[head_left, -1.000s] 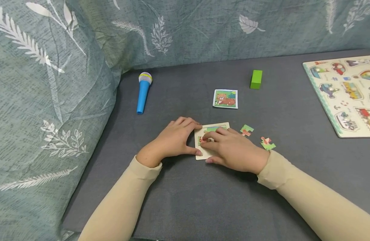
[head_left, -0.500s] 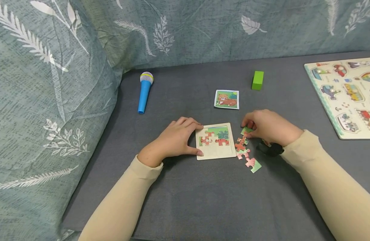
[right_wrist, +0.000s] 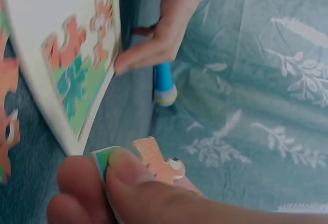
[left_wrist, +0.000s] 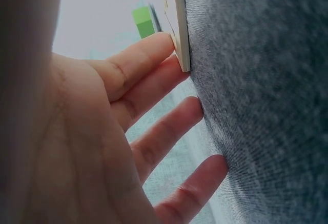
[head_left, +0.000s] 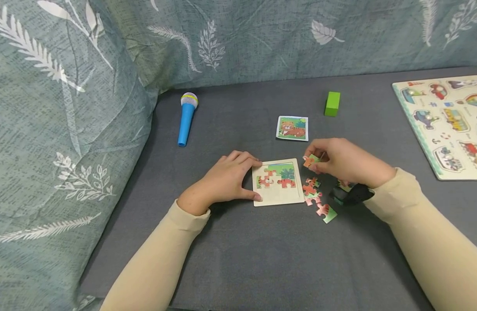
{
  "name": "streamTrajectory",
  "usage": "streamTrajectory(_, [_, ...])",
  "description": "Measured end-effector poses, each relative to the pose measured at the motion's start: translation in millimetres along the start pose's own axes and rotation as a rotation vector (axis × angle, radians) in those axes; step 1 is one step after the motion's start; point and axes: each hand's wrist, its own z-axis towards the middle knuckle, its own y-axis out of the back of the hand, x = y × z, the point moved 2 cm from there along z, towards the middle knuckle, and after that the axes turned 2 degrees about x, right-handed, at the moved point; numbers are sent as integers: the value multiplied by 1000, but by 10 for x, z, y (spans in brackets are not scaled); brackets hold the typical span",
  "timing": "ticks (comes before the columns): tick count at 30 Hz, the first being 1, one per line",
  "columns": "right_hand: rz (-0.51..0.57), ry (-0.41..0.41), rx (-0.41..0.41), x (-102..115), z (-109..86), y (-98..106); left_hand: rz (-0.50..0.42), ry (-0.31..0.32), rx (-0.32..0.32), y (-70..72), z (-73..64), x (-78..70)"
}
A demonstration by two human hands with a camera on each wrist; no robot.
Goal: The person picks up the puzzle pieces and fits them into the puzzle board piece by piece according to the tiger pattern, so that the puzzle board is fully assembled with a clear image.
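My left hand (head_left: 230, 179) rests at the left side of a square wooden puzzle board (head_left: 279, 196), thumb and index fingertip at its edge, fingers fairly straight. In the left wrist view, fingertips (left_wrist: 177, 44) touch the board's corner. Part of a tiger picture fills the board's upper area, with bare wood below. To the board's right, my right hand (head_left: 345, 160) pinches an orange and green puzzle piece (head_left: 310, 161) between thumb and fingers; the right wrist view shows an eye printed on it. Several loose pieces (head_left: 310, 189) lie along the board's right edge.
A tiger picture card (head_left: 292, 128) lies behind the board, a green block (head_left: 332, 104) further back. At the left stands off a blue toy microphone (head_left: 186, 121). A large picture board (head_left: 448, 129) lies at the right. Leaf-patterned cloth (head_left: 254, 43) borders the table.
My right hand has left the board, moved right to the loose pieces, and picked one up, now drawn slightly left. My left hand has kept its place at the board's edge.
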Motion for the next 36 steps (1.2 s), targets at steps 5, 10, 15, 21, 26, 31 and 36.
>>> streamTrajectory(5, [20,61,-25,99,0,-58,4,-19,7,8,-11,0])
streamTrajectory(10, [3,116,-40,133,21,-85,41,-38,25,7,-23,0])
streamTrajectory(15, [30,126,-20,144,27,-104,39,-18,36,10,-26,-10])
streamTrajectory(21, [-53,166,39,126,37,-144,62,-37,52,10,-23,-33])
streamTrajectory(26, [-105,169,98,100,50,-190,59,-29,54,2,-28,-33])
streamTrajectory(31, [-222,97,153,95,52,-265,55,-34,50,-1,-30,-35])
streamTrajectory(36, [-314,68,107,101,61,-299,53,-44,39,-1,-30,-34])
